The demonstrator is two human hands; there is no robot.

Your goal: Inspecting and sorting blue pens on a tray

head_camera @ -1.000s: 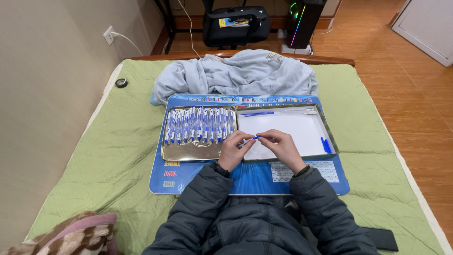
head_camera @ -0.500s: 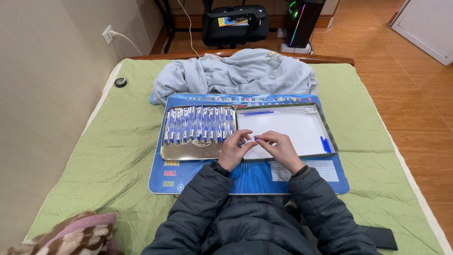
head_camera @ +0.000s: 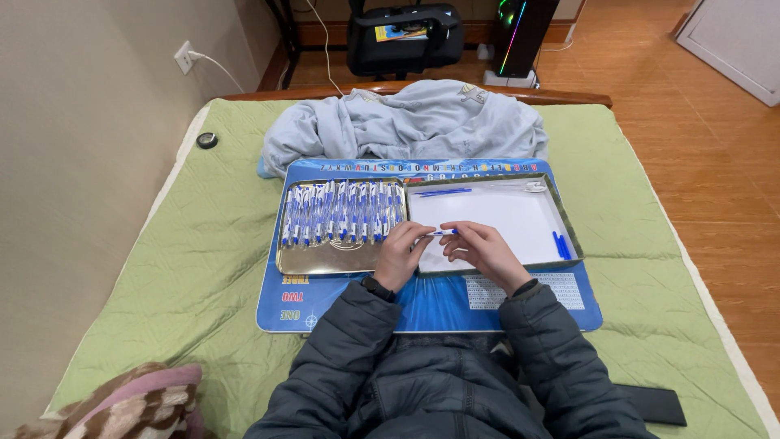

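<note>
Barely shifted since a second ago, both hands, left hand [head_camera: 402, 254] and right hand [head_camera: 481, 249], pinch a blue-and-white pen [head_camera: 443, 232] between them over the white tray [head_camera: 520, 219], where a loose grip could probably drop small parts onto the bed [head_camera: 203, 244].

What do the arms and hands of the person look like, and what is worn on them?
Both arms wear dark grey, puffy quilted jacket sleeves with stitched horizontal sections. A black band, probably a watch, shows at the cuff of the left hand. The right hand is bare, without gloves or rings visible.
</note>
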